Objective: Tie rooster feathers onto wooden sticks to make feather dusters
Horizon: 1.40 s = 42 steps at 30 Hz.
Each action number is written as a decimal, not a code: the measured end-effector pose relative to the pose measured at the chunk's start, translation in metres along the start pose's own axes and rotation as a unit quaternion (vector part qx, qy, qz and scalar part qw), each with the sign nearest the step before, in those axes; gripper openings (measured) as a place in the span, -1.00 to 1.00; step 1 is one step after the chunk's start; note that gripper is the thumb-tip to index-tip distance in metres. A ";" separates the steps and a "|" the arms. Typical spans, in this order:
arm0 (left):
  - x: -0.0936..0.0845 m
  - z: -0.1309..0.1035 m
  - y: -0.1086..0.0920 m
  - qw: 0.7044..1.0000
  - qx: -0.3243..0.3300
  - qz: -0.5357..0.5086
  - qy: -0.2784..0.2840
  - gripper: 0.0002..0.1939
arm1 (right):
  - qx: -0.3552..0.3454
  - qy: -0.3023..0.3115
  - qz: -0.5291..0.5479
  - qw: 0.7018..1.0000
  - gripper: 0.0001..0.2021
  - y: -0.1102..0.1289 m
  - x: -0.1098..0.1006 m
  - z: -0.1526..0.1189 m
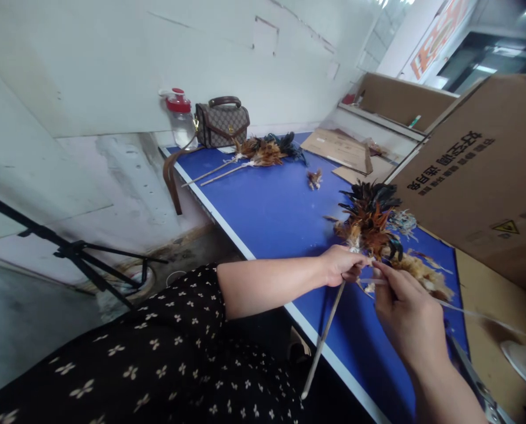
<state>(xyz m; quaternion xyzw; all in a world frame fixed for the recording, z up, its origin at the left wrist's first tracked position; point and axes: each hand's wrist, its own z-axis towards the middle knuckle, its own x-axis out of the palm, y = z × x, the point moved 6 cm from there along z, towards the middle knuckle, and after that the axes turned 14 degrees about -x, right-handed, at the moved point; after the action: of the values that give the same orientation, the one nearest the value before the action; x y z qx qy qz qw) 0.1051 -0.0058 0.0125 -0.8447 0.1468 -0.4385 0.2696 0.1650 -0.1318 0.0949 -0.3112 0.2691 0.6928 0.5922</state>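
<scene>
My left hand (345, 265) is closed around a feather duster (369, 227) just below its brown and black feathers. Its thin wooden stick (325, 341) slants down past the table's front edge. Close beside it, my right hand (408, 306) pinches a white string (479, 315) near the bound base of the feathers. From there the string runs right toward a white cone-shaped spool (525, 362). Loose tan feathers (426, 274) lie behind my right hand. A tangle of pale thread (403, 222) sits next to the duster's feathers.
Two more feather dusters (263, 153) lie at the table's far end, near a patterned handbag (222, 123) and a red-lidded bottle (181, 118). A feather tuft (315, 179) rests mid-table. Cardboard (483, 171) stands on the right. Scissors (470, 371) are partly behind my right forearm. A black tripod (75, 250) stands left.
</scene>
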 end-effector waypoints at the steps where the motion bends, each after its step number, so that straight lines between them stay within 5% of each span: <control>1: 0.001 -0.001 0.000 1.000 -0.001 0.000 0.002 -0.67 | 0.002 -0.009 0.020 1.000 -0.59 -0.001 0.001 0.002; 5: 0.005 -0.006 -0.002 0.999 -0.008 -0.002 0.039 -0.76 | 0.136 -0.038 0.067 0.988 -0.51 -0.033 0.012 -0.004; 10: 0.009 -0.009 0.002 0.995 -0.025 0.004 0.096 -0.70 | 0.303 -0.067 0.284 0.907 -0.30 -0.066 0.044 -0.025; 17: 0.008 -0.003 0.009 0.993 -0.052 0.023 0.101 -0.69 | 0.315 -0.122 0.343 0.877 -0.40 -0.069 0.053 -0.039; 22: 0.001 0.001 0.003 0.996 -0.052 -0.034 0.059 -0.48 | 0.330 -0.122 0.343 0.871 -0.42 -0.070 0.052 -0.046; 30: -0.009 0.003 -0.008 0.996 0.010 -0.084 0.004 -0.68 | 0.360 -0.148 0.348 0.853 -0.37 -0.078 0.047 -0.053; 42: 0.001 -0.013 -0.025 0.995 -0.013 -0.085 0.040 -0.59 | 0.353 -0.159 0.335 0.859 -0.34 -0.079 0.048 -0.049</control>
<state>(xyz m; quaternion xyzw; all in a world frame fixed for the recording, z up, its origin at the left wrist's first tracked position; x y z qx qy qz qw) 0.0955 0.0098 0.0336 -0.8394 0.0905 -0.4913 0.2144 0.2430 -0.1243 0.0261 0.1413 0.4857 0.7481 0.4295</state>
